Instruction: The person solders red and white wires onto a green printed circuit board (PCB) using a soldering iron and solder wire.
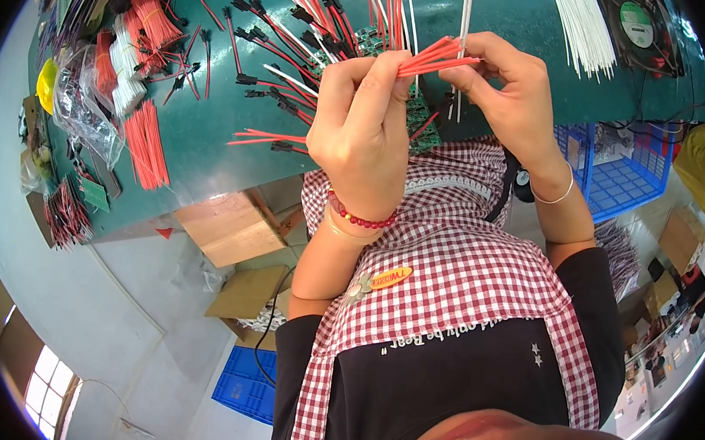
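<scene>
My left hand (363,127) is closed round a small bunch of red wires (431,59), which stick out to the right between thumb and fingers. At their free ends my right hand (508,92) pinches, thumb and forefinger closed on a wire tip. A few thin white wires (466,15) run upright beside the right fingertips; whether that hand touches them I cannot tell. Below and behind my hands lie green circuit boards (421,125), partly hidden. Red, white and black leads with black connectors (259,35) fan out to the left of them.
Bundles of red wires (147,144) and white wires (126,69) lie on the green table (199,127) at left, near a clear plastic bag (89,124). More white wires (582,32) and a black fan (637,26) sit at far right. A blue crate (629,178) stands below.
</scene>
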`<move>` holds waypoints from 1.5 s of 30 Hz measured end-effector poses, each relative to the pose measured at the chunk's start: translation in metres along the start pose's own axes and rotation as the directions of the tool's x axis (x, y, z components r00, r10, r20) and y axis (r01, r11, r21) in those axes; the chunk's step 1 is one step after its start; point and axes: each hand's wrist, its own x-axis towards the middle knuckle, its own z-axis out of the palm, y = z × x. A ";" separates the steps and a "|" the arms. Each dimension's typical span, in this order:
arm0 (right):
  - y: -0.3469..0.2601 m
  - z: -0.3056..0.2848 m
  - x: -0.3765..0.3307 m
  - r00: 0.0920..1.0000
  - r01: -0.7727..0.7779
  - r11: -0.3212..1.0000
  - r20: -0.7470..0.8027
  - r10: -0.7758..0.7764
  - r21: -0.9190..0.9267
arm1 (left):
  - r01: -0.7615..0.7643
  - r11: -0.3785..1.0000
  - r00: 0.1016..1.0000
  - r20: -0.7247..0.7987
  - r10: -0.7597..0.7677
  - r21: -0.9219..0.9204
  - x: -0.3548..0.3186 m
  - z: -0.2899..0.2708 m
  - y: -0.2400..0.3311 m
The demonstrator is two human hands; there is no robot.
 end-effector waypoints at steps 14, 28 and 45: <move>0.001 0.004 -0.011 0.999 0.032 0.989 0.020 -0.035 0.142 | 0.016 0.999 0.999 0.037 -0.018 0.035 -0.002 -0.002 0.000; 0.003 0.005 -0.011 0.996 0.090 0.990 0.010 -0.091 0.113 | 0.000 0.998 0.999 0.045 -0.003 0.060 -0.002 -0.003 0.001; 0.007 0.009 -0.011 0.985 0.170 0.985 0.003 -0.170 0.034 | 0.258 0.913 0.966 0.063 -0.251 -0.317 -0.004 -0.009 0.002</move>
